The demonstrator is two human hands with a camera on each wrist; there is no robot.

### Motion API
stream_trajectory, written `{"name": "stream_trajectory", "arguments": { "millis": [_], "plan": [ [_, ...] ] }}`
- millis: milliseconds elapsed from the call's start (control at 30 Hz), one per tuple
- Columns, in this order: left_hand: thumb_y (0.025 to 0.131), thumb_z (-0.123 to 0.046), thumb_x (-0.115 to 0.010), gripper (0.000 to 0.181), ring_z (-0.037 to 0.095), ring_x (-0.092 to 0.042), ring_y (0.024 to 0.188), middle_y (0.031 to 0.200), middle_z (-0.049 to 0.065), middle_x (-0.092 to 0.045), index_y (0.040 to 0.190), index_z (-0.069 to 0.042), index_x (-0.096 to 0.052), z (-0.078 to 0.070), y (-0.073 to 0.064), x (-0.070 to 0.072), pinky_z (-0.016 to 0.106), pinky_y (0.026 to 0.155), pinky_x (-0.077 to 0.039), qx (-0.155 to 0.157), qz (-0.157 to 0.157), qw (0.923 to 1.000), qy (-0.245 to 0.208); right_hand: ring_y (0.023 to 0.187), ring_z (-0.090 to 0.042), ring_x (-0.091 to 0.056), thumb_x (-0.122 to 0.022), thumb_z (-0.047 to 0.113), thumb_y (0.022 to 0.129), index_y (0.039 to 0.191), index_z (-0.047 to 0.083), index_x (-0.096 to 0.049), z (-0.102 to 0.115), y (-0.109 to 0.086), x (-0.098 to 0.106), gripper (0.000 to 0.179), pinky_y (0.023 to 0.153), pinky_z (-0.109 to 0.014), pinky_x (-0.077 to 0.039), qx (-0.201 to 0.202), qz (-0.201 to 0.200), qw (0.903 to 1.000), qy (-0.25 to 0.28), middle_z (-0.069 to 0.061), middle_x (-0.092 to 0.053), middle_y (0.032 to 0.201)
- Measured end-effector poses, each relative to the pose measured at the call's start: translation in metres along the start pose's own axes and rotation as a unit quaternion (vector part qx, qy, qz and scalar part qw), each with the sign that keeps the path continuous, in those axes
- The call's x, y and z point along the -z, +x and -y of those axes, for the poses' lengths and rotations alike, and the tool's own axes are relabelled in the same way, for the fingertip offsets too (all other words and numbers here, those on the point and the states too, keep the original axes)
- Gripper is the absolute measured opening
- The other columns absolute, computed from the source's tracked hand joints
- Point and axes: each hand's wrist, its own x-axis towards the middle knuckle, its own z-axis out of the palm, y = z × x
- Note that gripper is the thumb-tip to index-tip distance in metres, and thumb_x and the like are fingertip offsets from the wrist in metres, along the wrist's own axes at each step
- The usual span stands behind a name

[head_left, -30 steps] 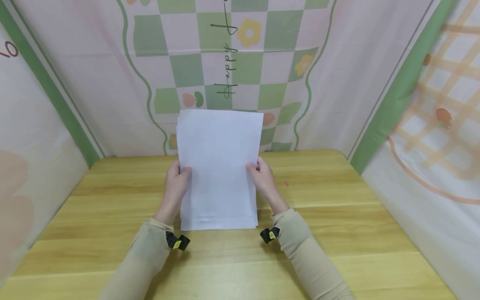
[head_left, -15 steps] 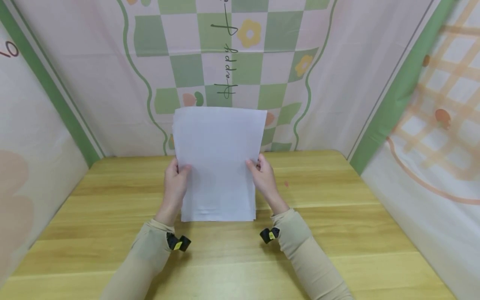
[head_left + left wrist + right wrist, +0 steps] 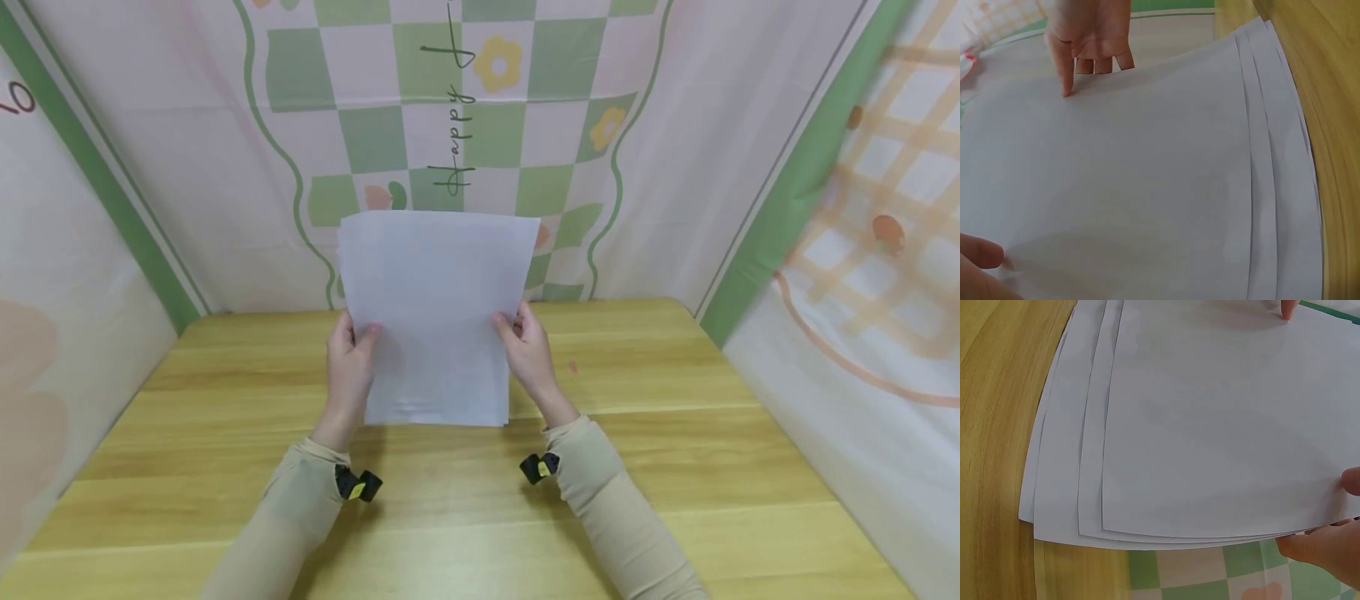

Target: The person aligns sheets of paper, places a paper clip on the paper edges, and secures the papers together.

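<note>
A stack of white paper sheets (image 3: 442, 317) is held up between my two hands, tilted above the table. My left hand (image 3: 350, 367) pinches its left edge, thumb on the front face and fingers behind. On the opposite edge my right hand (image 3: 529, 354) grips the same way. In the left wrist view the sheets (image 3: 1135, 169) lie slightly out of line, their edges stepped at the right. The right wrist view shows the same stepped edges on the paper (image 3: 1210, 425), which bows a little. No marks show on the front sheet. Most fingers are hidden behind the stack.
A wooden table (image 3: 442, 517) spreads below the hands. Behind it hangs a cloth (image 3: 495, 133) with green checks, flowers and writing. Patterned cloth walls (image 3: 862, 317) border the left and right sides. Small black cameras (image 3: 358, 483) sit at both wrists.
The paper stack's lower edge has risen away from the table's front, and its top now looks wider. Both hands have moved slightly up and away while keeping their grip.
</note>
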Motion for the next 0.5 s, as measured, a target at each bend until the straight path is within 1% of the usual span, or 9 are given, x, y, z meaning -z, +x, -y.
{"name": "stream_trajectory", "arguments": {
  "millis": [133, 267, 400, 500],
  "plan": [
    [0.096, -0.001, -0.043, 0.039, 0.015, -0.040, 0.133, 0.140, 0.006, -0.047, 0.136, -0.005, -0.044, 0.0007, -0.0007, 0.0003, 0.035, 0.113, -0.027, -0.013, -0.001, 0.9999, -0.005, 0.127, -0.031, -0.048, -0.049, 0.016, 0.099, 0.141, 0.003, -0.038, 0.0010, 0.0001, 0.0001, 0.045, 0.105, -0.043, -0.039, 0.010, -0.001, 0.9999, 0.002, -0.017, -0.046, 0.140],
    [0.096, 0.001, -0.043, 0.039, 0.014, -0.039, 0.133, 0.139, 0.006, -0.048, 0.135, -0.004, -0.045, 0.0032, -0.0010, 0.0005, 0.034, 0.113, -0.026, -0.036, -0.003, 0.9993, -0.013, 0.127, -0.028, -0.047, -0.050, 0.018, 0.099, 0.141, 0.006, -0.038, 0.0016, -0.0005, -0.0002, 0.046, 0.106, -0.042, -0.038, 0.019, -0.001, 0.9998, 0.008, -0.015, -0.047, 0.139],
    [0.095, 0.003, -0.044, 0.037, 0.014, -0.042, 0.130, 0.134, 0.007, -0.051, 0.132, -0.002, -0.047, 0.0041, -0.0013, 0.0000, 0.034, 0.112, -0.027, -0.061, -0.009, 0.9979, -0.019, 0.125, -0.028, -0.049, -0.051, 0.016, 0.098, 0.139, 0.006, -0.040, 0.0009, -0.0002, -0.0010, 0.044, 0.105, -0.043, -0.039, 0.033, -0.002, 0.9993, 0.020, -0.016, -0.050, 0.136],
    [0.093, 0.005, -0.044, 0.037, 0.013, -0.043, 0.127, 0.132, 0.007, -0.053, 0.130, -0.001, -0.048, 0.0039, -0.0016, -0.0004, 0.033, 0.112, -0.028, -0.073, -0.014, 0.9969, -0.025, 0.124, -0.029, -0.049, -0.051, 0.014, 0.097, 0.139, 0.006, -0.041, 0.0014, 0.0001, -0.0019, 0.043, 0.105, -0.043, -0.039, 0.043, -0.004, 0.9986, 0.028, -0.017, -0.051, 0.134]
  ]
}}
